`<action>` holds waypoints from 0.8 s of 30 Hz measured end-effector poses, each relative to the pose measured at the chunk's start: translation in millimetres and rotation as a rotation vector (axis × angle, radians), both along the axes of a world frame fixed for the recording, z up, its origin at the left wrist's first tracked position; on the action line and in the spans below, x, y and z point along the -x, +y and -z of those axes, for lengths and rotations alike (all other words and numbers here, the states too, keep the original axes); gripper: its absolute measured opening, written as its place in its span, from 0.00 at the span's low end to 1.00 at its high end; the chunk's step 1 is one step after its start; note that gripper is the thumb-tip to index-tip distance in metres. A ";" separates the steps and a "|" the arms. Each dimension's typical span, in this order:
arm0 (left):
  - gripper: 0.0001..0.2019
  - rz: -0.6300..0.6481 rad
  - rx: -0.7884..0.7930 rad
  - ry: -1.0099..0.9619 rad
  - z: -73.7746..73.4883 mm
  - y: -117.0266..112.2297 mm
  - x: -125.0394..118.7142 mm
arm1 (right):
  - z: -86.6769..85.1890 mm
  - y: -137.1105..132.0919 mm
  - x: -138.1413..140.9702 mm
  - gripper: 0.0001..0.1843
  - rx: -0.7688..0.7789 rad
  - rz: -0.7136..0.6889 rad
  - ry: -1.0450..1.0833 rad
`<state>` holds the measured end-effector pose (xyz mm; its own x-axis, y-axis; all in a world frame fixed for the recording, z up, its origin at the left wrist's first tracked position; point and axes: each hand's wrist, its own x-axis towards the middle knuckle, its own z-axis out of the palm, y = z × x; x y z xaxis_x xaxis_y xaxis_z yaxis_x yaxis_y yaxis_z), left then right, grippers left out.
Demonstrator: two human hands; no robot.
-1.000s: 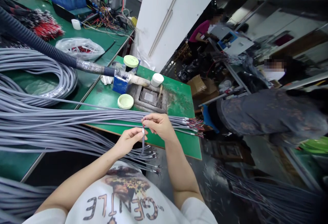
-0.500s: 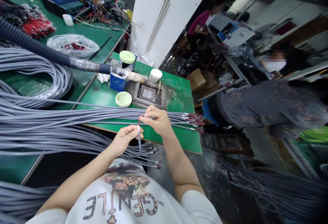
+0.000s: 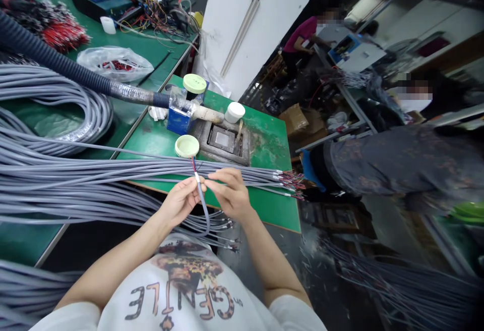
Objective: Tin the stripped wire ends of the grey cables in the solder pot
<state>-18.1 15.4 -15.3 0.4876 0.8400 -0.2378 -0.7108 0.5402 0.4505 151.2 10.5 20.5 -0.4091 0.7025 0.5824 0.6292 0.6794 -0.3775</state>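
Note:
My left hand [image 3: 181, 200] is closed in a pinch on a grey cable [image 3: 202, 202], just below the white band near its end. Red and dark bare-ended wires [image 3: 194, 164] stick up from that end, in front of a pale green round dish [image 3: 187, 146]. Close on the right is my right hand [image 3: 230, 193], thumb and forefinger slightly apart beside the band; nothing shows between them. Beyond both hands, a bundle of grey cables [image 3: 151, 168] lies across the green board, its stripped ends [image 3: 291, 180] at the right.
Behind the bundle sits a metal pot in a grimy block [image 3: 223, 139]. A black hose [image 3: 68, 68] reaches to a blue box [image 3: 178, 120]. A white jar [image 3: 234, 112] and a green-lidded container [image 3: 194, 84] stand nearby. Coiled cable [image 3: 91, 116] lies left. Co-workers are at the right.
The held cable end has moved left and away from me, towards the green dish. My right fingers have come off the wires and now sit lower, beside the white band.

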 end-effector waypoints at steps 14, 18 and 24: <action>0.06 0.123 -0.786 0.231 -52.3 -20.6 44.3 | -26.7 57.8 4.6 0.14 0.094 0.199 0.306; 0.17 0.679 -1.311 -0.016 -75.4 -28.3 53.1 | -30.4 92.1 17.1 0.15 0.223 0.238 0.339; 0.14 0.276 -1.417 0.575 -16.6 -17.3 9.7 | -17.4 126.7 31.6 0.16 0.285 0.228 0.243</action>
